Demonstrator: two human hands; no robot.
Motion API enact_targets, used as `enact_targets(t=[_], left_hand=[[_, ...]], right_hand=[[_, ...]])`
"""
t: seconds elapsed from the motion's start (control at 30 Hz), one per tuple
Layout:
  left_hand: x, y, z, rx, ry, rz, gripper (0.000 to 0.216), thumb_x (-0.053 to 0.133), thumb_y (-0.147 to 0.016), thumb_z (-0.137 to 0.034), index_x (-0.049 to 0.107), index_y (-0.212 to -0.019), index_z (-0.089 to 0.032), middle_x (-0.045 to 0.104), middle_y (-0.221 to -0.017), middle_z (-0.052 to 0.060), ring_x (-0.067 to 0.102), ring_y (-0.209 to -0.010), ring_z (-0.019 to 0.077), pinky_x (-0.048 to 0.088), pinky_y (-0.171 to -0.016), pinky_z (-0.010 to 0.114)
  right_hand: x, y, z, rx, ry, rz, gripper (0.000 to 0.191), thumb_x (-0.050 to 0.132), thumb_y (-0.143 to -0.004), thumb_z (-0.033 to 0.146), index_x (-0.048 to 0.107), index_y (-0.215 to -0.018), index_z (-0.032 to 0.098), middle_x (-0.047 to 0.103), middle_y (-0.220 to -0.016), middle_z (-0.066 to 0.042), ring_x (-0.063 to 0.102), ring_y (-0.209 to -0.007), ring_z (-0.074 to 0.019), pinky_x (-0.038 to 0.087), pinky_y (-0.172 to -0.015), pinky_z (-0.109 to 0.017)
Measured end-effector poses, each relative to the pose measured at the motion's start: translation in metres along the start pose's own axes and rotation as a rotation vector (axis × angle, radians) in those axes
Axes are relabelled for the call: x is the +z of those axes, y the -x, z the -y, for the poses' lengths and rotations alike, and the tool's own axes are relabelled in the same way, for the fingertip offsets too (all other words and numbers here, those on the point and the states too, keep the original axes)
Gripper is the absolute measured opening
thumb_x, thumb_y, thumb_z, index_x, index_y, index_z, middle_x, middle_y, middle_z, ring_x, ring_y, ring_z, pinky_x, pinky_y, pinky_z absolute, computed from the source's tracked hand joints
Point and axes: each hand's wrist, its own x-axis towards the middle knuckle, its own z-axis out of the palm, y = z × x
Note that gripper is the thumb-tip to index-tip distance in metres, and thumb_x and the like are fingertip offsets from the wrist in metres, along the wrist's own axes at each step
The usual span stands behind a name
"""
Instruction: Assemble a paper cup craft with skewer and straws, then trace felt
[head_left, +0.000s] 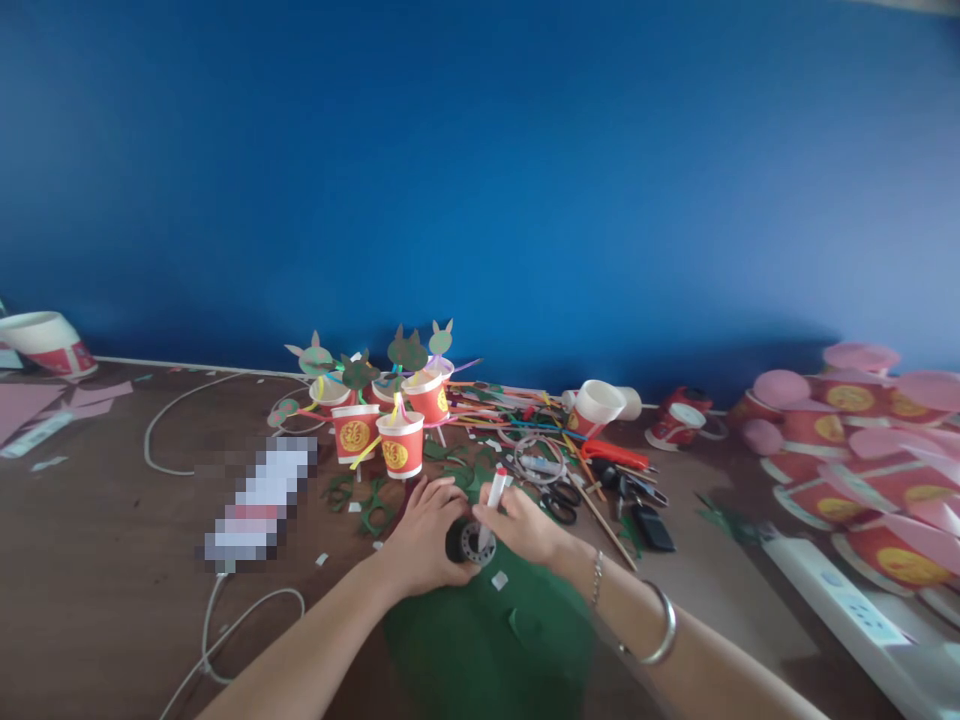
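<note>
My left hand (429, 540) curls around a short, round, dark spool-like piece (469, 548) with a grey, dotted rim, pressed down on green paper (487, 650). A white marker with a red end (495, 492) is gripped in my right hand (529, 525), standing nearly upright. Its lower end meets the inside or rim of the round piece; the tip itself cannot be made out. On the paper lie a small white scrap (499, 579) and a curved green cutting (517, 625).
Beyond my hands stand red paper cups (402, 445) with green animal heads. Scissors (561, 503), pipe cleaners (517, 410) and green scraps lie around them. Stacked pink-topped cups (892, 490) and a power strip (836, 590) are at right; a white cable (206, 640) at left.
</note>
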Motion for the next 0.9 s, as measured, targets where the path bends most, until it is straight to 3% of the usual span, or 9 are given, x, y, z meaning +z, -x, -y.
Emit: enact_targets(t=[0.13,0.23,0.33,0.43,0.57,0.9], left_hand=[[0.001,0.001,0.0,0.012,0.01,-0.002,0.046,0.075,-0.054,-0.032,0.057,-0.096,-0.028,0.058,-0.11,0.003,0.042,-0.121,0.0312,0.019,-0.109,0.051],[0.0,0.001,-0.002,0.023,0.034,-0.013,0.045,0.075,-0.053,-0.028,0.057,-0.094,-0.027,0.059,-0.107,0.003,0.044,-0.118,0.031,0.021,-0.108,0.051],[-0.004,0.0,-0.003,-0.002,0.119,-0.077,0.037,0.072,-0.057,-0.025,0.056,-0.091,-0.024,0.06,-0.1,0.004,0.051,-0.108,0.0277,0.032,-0.103,0.047],[-0.008,-0.002,-0.003,-0.135,0.232,-0.188,0.028,0.065,-0.066,-0.023,0.054,-0.092,-0.022,0.06,-0.094,0.004,0.057,-0.093,0.0227,0.045,-0.087,0.039],[-0.01,-0.003,-0.001,-0.236,0.29,-0.269,0.028,0.063,-0.07,-0.023,0.053,-0.096,-0.021,0.061,-0.095,0.003,0.059,-0.089,0.021,0.048,-0.083,0.037],[-0.004,-0.002,0.0,-0.037,0.106,-0.155,0.037,0.068,-0.066,-0.022,0.058,-0.102,-0.02,0.062,-0.099,0.007,0.056,-0.101,0.026,0.044,-0.091,0.043]], right_hand=[[0.001,-0.002,-0.01,0.145,-0.341,-0.239,0.028,0.048,-0.08,0.04,0.044,-0.061,0.02,0.041,-0.055,0.004,0.041,-0.053,-0.011,0.033,-0.053,-0.024],[0.004,-0.001,-0.02,0.183,-0.458,-0.342,0.033,0.052,-0.078,0.049,0.05,-0.065,0.019,0.046,-0.057,0.003,0.044,-0.056,-0.0126,0.036,-0.057,-0.025],[0.007,0.001,-0.027,0.164,-0.509,-0.367,0.037,0.054,-0.078,0.055,0.054,-0.07,0.019,0.049,-0.06,0.002,0.046,-0.06,-0.0139,0.038,-0.061,-0.026],[0.01,0.003,-0.029,0.131,-0.538,-0.385,0.039,0.052,-0.079,0.058,0.056,-0.077,0.019,0.051,-0.066,0.001,0.049,-0.066,-0.0152,0.04,-0.066,-0.027],[0.012,0.005,-0.028,0.103,-0.534,-0.387,0.038,0.049,-0.083,0.057,0.057,-0.086,0.021,0.053,-0.077,-0.001,0.052,-0.076,-0.0167,0.042,-0.074,-0.028],[0.02,0.012,-0.027,0.122,-0.721,-0.446,0.033,0.057,-0.081,0.054,0.056,-0.084,0.022,0.053,-0.077,-0.001,0.053,-0.075,-0.0166,0.045,-0.077,-0.03]])
